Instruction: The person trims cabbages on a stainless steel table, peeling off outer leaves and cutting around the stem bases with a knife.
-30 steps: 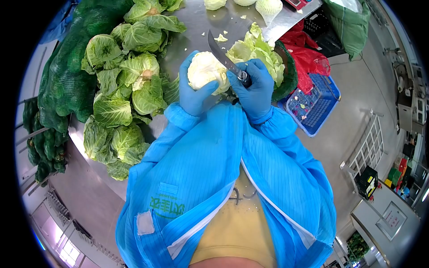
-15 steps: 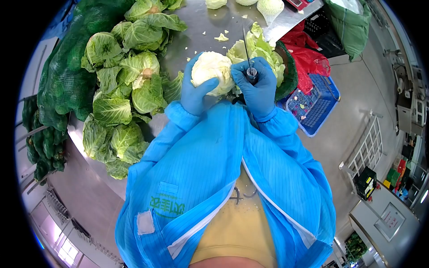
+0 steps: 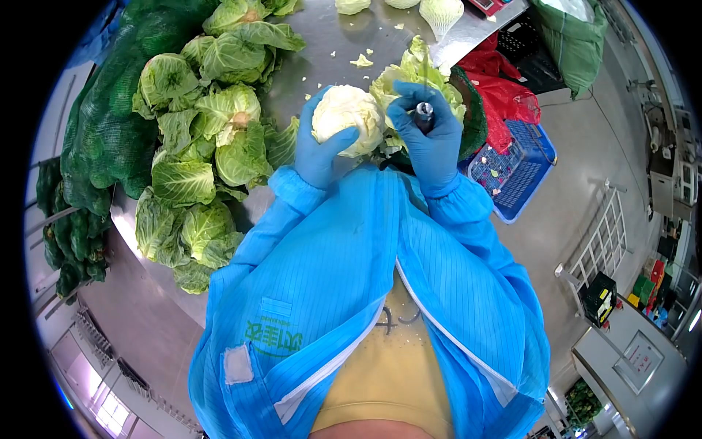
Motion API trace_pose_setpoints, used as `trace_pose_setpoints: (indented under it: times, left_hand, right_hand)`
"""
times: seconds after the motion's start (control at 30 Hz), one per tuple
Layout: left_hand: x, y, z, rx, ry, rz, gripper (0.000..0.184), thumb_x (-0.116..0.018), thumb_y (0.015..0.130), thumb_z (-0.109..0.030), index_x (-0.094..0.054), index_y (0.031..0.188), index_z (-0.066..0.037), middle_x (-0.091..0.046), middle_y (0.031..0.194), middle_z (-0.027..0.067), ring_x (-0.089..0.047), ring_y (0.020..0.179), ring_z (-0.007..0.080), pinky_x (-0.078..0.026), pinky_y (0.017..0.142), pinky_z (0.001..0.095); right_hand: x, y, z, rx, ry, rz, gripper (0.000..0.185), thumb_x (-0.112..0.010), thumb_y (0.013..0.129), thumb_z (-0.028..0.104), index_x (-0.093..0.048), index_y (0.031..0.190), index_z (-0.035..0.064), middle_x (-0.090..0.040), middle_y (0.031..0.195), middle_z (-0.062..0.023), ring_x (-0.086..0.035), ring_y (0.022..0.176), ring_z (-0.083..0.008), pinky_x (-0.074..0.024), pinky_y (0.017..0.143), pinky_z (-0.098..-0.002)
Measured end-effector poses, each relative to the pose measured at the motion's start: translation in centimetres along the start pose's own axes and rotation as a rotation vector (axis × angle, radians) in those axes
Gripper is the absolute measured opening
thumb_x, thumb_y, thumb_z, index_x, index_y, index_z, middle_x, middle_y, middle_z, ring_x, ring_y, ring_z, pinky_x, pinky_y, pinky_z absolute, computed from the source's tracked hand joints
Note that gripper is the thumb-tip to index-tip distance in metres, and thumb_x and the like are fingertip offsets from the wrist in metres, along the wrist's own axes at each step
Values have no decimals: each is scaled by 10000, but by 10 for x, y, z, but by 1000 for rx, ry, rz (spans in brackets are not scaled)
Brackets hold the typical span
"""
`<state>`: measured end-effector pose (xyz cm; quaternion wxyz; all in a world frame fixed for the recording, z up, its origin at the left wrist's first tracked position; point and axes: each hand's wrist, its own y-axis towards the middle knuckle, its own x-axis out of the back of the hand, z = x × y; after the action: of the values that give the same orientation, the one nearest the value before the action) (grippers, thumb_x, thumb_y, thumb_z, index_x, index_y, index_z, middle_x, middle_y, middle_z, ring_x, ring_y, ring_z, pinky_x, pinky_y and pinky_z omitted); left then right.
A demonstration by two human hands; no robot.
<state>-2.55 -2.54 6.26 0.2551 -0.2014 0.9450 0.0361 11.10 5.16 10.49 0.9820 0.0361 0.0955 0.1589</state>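
My left hand (image 3: 314,155), in a blue glove, is wrapped round the left side of a pale, peeled cabbage (image 3: 349,118). Just right of it, my gloved right hand (image 3: 433,152) grips a knife (image 3: 423,115) by its dark handle. The blade points away from me and is hard to make out. A gap separates the right hand from the cabbage. Loose green outer leaves (image 3: 418,67) lie behind the right hand, at a green basket (image 3: 477,110) that is partly hidden.
Leafy cabbages (image 3: 232,110) are piled along the left of the metal table (image 3: 311,44). Green mesh sacks (image 3: 110,124) stand beyond them. Peeled heads (image 3: 442,16) sit at the far edge. A blue crate (image 3: 526,175) and a red bag (image 3: 499,110) are at the right.
My right hand has moved a little to the right with the knife, away from the cabbage, and the knife's angle has changed. The left hand and cabbage have hardly moved.
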Motion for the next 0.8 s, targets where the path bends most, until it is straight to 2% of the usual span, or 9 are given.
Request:
trace_pose_setpoints:
  times: [0.03, 0.1, 0.17, 0.23, 0.43, 0.57, 0.63, 0.73, 0.8]
  left_hand:
    - [0, 0, 1, -40, 83, -13, 772, -742, 677, -115, -326, 1323, -35, -460, 1244, 143, -484, 1138, 250, -428, 948, 375]
    - [0, 0, 1, -80, 165, -25, 795, -755, 670, -125, -317, 1327, -33, -455, 1248, 142, -480, 1141, 247, -425, 951, 372]
    - [0, 0, 1, -186, 354, -20, 858, -785, 645, -134, -291, 1338, -31, -445, 1253, 143, -474, 1144, 243, -419, 956, 367]
    - [-1, -1, 1, -213, 377, -36, 873, -792, 637, -127, -284, 1341, -32, -444, 1251, 144, -474, 1145, 244, -418, 957, 367]
    - [-8, -2, -4, -300, 415, -74, 903, -804, 619, -97, -267, 1342, -30, -455, 1234, 151, -487, 1133, 247, -427, 948, 365]
    - [-9, -1, -5, -326, 434, -71, 903, -804, 614, -78, -267, 1339, -28, -466, 1221, 155, -501, 1117, 248, -435, 938, 361]
    - [-8, -1, -4, -335, 484, -70, 897, -804, 618, -86, -271, 1336, -26, -466, 1221, 157, -499, 1120, 248, -433, 940, 362]
    - [-6, -1, -3, -335, 518, -68, 884, -805, 624, -110, -282, 1330, -20, -466, 1220, 157, -496, 1123, 248, -432, 942, 363]
    - [-4, -1, -3, -327, 501, -63, 878, -807, 626, -126, -289, 1326, -17, -466, 1220, 156, -495, 1123, 247, -432, 942, 363]
  right_hand:
    - [2, 0, -5, 1, 0, 0, 184, -711, 744, 62, -594, 877, 10, -445, 690, 3, -403, 575, -91, -351, 520, -252]
    - [7, -2, -17, 54, -243, 128, 231, -732, 726, 100, -575, 876, 18, -443, 666, -4, -390, 556, -94, -349, 508, -256]
    - [8, -3, -18, 97, -349, 121, 246, -742, 716, 154, -560, 822, 26, -424, 639, -27, -380, 544, -111, -347, 500, -265]
    - [7, -3, -13, 85, -477, 97, 240, -727, 724, 177, -543, 759, 26, -405, 615, -65, -390, 522, -147, -345, 492, -282]
    - [-2, -6, 5, 194, -664, 61, 237, -699, 736, 162, -515, 688, 21, -405, 608, -98, -410, 502, -195, -345, 485, -300]
    - [2, -5, -9, 150, -545, 47, 184, -687, 733, 127, -539, 725, 18, -423, 619, -91, -414, 508, -175, -357, 492, -287]
    - [5, -3, -16, 34, -268, 21, 144, -677, 731, 87, -557, 757, 11, -448, 630, -62, -418, 528, -121, -369, 503, -265]
    - [9, 0, -12, 167, -439, 38, 155, -693, 739, 74, -567, 799, 7, -479, 655, -21, -416, 567, -67, -374, 517, -230]
    - [9, 0, -12, 147, -412, -3, 152, -693, 748, 63, -582, 837, 10, -495, 673, -7, -421, 582, -57, -378, 524, -220]
